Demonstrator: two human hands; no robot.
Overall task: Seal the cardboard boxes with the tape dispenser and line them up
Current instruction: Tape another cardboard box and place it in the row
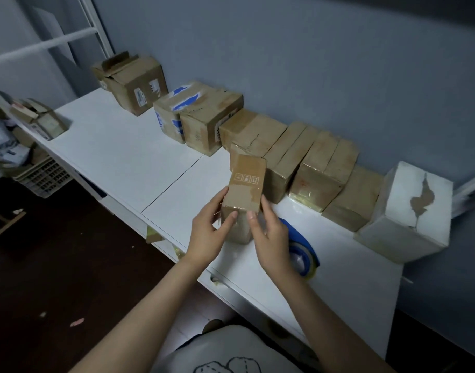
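A small box (244, 184), seemingly taped already, is gripped between the left hand (208, 234) and the right hand (270, 235), just in front of the row of boxes (319, 168). The tape dispenser (303, 247) lies in front of that row too. Lining-up appears due: a squared placement into the row is called for.

A white bench (117, 146) ran diagonally across the frame. A row of cardboard boxes (257, 130) stood along its far edge; a blue tape dispenser (303, 246) lay at centre right.
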